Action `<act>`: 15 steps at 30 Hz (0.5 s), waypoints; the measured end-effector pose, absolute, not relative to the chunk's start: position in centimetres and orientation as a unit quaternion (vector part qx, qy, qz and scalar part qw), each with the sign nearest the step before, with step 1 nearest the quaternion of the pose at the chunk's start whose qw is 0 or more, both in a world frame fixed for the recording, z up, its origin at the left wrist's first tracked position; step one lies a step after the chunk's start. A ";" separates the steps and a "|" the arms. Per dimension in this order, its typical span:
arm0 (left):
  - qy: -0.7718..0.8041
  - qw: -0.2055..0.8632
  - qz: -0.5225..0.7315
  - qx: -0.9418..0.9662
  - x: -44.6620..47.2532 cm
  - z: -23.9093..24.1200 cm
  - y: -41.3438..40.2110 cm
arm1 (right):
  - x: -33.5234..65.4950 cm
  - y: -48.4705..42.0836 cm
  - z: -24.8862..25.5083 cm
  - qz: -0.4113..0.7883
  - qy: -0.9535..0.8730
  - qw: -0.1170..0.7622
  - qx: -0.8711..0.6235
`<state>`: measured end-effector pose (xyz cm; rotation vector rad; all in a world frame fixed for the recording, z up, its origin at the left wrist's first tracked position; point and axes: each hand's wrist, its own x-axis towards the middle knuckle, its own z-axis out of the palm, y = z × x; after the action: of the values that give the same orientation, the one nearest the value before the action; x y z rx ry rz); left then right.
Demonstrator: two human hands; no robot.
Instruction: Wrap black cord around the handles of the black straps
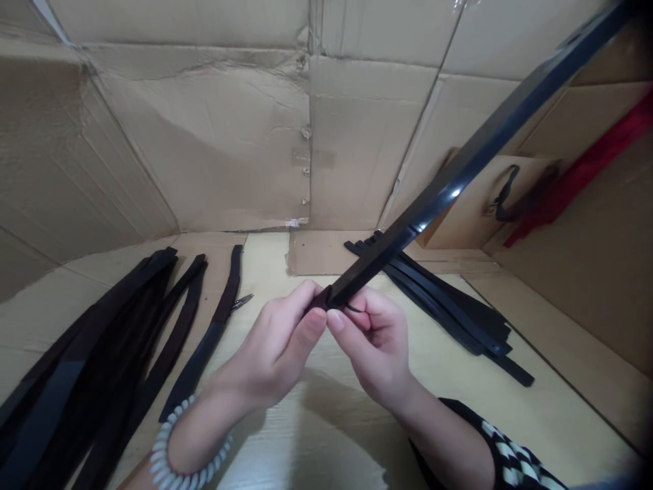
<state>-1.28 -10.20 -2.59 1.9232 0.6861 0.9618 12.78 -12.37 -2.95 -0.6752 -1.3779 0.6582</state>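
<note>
Both my hands meet at the centre of the view over a pale wooden table [459, 401]. My left hand [278, 347] and my right hand [375, 340] pinch the near end of a long glossy black strap [459, 180], thumbs pressed together on it. The strap rises stiffly up and to the right, out of the top right corner. A white coiled band [176, 466] circles my left wrist. My right sleeve [505, 456] is black with a white pattern.
A heap of dark straps [102, 361] lies at the left, with a small metal clip [241, 302] beside it. Another stack of black straps [449, 306] lies at the right. Cardboard walls [204, 136] enclose the table; red cloth [586, 170] hangs at the right.
</note>
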 end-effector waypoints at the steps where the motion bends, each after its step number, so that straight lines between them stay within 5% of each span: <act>1: 0.273 0.417 0.387 0.776 -1.2 -2.6 -10.2 | 12.7 -12.4 -2.9 0.297 -0.606 0.675 -0.298; 15: 0.298 0.311 0.408 0.805 -2.2 -1.7 -9.5 | 13.6 -12.5 -2.8 0.334 -0.627 0.632 -0.312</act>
<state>-2.18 -9.47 -1.66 2.1253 0.7877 1.0769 13.59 -12.49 -2.82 -0.7134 -1.4338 0.7634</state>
